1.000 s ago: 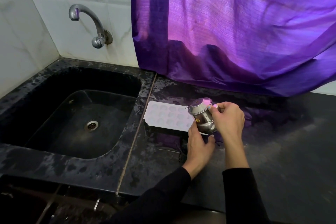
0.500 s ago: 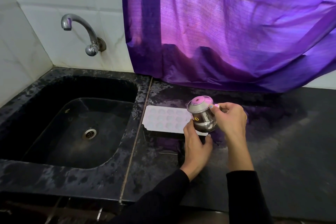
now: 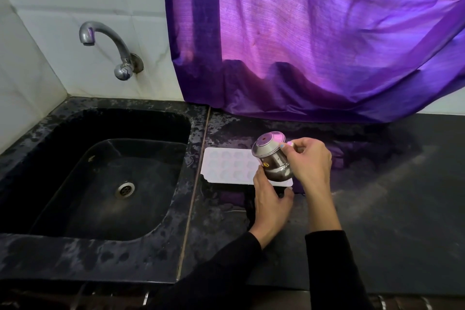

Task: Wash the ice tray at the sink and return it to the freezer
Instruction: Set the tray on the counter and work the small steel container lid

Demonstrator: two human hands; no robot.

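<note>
A white ice tray [image 3: 226,165] lies flat on the black counter, just right of the sink. My left hand [image 3: 273,200] holds the tray at its near right corner, fingers on top and thumb at the edge. My right hand [image 3: 310,161] grips a small steel pot [image 3: 273,162] and holds it tilted over the tray's right end, mouth facing up and left. The pot and hands hide the tray's right part. I cannot tell whether anything is pouring out.
The black sink [image 3: 63,131] with its drain [image 3: 125,189] sits to the left, under a wall tap [image 3: 108,43]. A purple curtain [image 3: 314,45] hangs down to the counter [image 3: 377,209] behind the tray. The counter looks wet around the tray.
The steel pot has shifted slightly left over the tray. Both hands keep their holds, and the tray has not moved.
</note>
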